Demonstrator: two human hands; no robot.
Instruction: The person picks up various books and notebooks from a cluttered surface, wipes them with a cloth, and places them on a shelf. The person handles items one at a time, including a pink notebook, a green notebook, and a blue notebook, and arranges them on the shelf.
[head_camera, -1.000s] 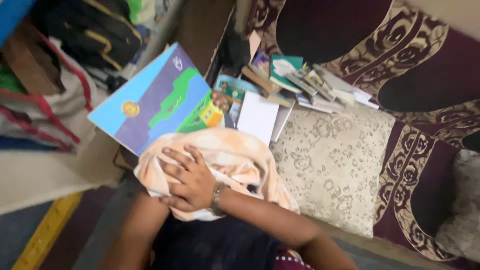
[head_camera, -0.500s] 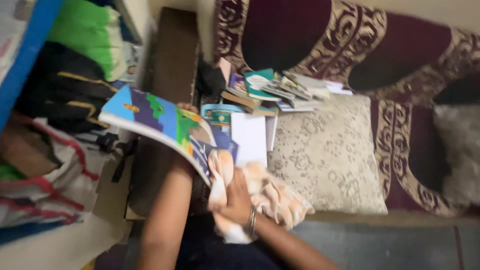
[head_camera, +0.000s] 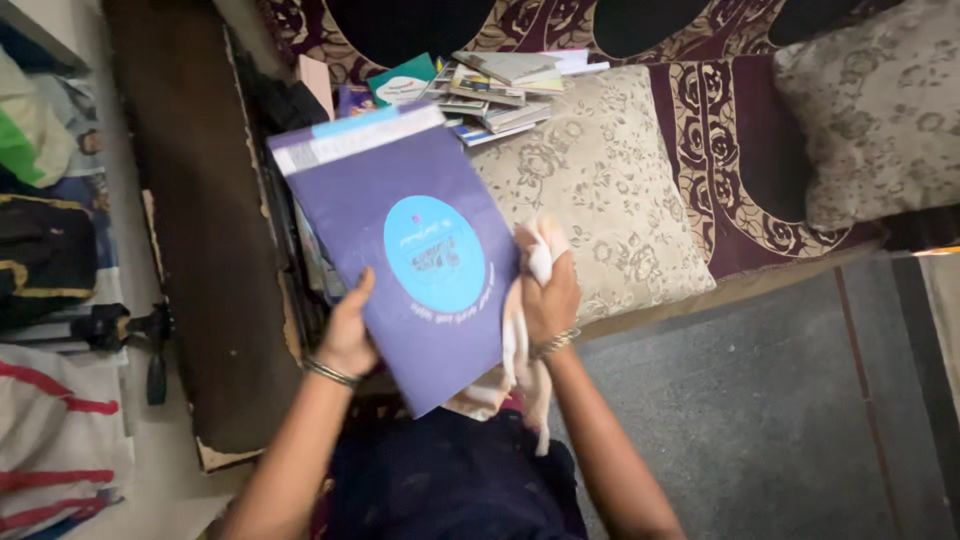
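I see a sofa (head_camera: 705, 130) with a maroon and beige flowered cover carrying everything here. A beige patterned cushion (head_camera: 600, 180) lies on its seat near the front edge, and a second cushion (head_camera: 880, 100) sits toward its right end. A loose pile of books (head_camera: 490, 90) rests at the back edge, touching the first cushion.

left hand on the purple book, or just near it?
Touching. The head view shows the left hand gripping the purple book's left edge, thumb lying over the cover, while the right hand holds a cloth at its right edge.
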